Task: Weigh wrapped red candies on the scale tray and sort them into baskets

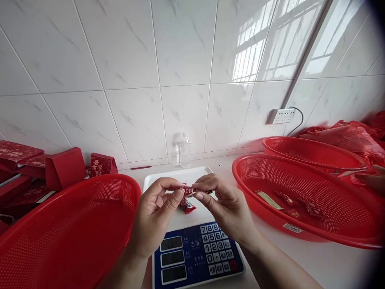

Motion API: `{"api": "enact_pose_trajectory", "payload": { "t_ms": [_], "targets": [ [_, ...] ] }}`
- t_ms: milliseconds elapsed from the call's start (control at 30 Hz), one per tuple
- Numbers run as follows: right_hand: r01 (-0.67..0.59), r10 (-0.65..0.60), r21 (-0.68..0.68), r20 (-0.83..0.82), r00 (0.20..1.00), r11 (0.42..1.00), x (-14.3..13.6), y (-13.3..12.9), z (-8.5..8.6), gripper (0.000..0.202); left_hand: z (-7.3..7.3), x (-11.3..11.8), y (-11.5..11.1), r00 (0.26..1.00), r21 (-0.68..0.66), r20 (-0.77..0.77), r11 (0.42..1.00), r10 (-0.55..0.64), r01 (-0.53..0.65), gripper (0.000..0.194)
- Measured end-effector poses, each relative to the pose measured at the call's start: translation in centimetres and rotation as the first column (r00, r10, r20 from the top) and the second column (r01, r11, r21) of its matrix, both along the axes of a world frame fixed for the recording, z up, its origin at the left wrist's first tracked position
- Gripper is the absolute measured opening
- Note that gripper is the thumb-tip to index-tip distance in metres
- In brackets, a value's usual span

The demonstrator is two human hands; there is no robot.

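Both hands meet above the white tray of a blue-faced scale (pixel 197 257). My left hand (pixel 159 204) pinches the left end of a small dark red packet (pixel 189 191) with pale lettering. The packet's right end is between the thumb and fingers of my right hand (pixel 225 200). Just below it, a shiny red and black wrapped piece (pixel 187 206) lies on the white tray (pixel 177 175). Part of the tray is hidden by my hands.
Red perforated baskets stand at left (pixel 126 182) and right (pixel 249 160); the right one holds several small packets (pixel 311 207). Another red basket (pixel 313 140), red boxes (pixel 64 168), a clear bottle (pixel 184 150) and a power strip (pixel 282 116) are farther back. Another person's hand (pixel 373 182) shows at far right.
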State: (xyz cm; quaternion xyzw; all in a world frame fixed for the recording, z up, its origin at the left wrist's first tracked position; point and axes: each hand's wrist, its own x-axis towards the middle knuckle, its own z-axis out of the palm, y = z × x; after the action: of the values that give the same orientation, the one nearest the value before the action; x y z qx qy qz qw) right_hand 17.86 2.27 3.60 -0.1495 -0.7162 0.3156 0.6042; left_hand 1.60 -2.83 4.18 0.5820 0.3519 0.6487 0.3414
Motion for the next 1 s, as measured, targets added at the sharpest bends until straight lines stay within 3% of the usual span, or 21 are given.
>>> {"api": "enact_pose_trajectory", "payload": {
  "t_ms": [233, 533, 867, 1000],
  "targets": [
    [-0.091, 0.090, -0.055, -0.024, 0.996, 0.994, -0.1, -0.6, 0.3, 0.008, 0.1, 0.3, -0.2, 0.994, -0.017, -0.049, 0.995, -0.103, 0.102, 0.011],
    [-0.245, 0.240, -0.158, -0.053, 0.969, 0.956, 0.3, -2.0, 1.3, 0.015, 0.7, 0.4, -1.9, 0.986, 0.027, -0.117, 0.992, -0.117, 0.121, 0.009],
    [-0.253, 0.251, -0.125, -0.031, 0.968, 0.960, 0.9, -2.6, 1.8, 0.009, 0.8, 0.7, -2.6, 0.981, 0.142, -0.195, 0.989, -0.001, 0.029, 0.020],
    [-0.234, 0.234, -0.065, -0.009, 0.972, 0.970, 0.9, -2.5, 1.7, 0.006, 0.5, 0.7, -2.8, 0.974, 0.284, -0.207, 0.958, 0.086, -0.024, 0.036]
  ]
}}
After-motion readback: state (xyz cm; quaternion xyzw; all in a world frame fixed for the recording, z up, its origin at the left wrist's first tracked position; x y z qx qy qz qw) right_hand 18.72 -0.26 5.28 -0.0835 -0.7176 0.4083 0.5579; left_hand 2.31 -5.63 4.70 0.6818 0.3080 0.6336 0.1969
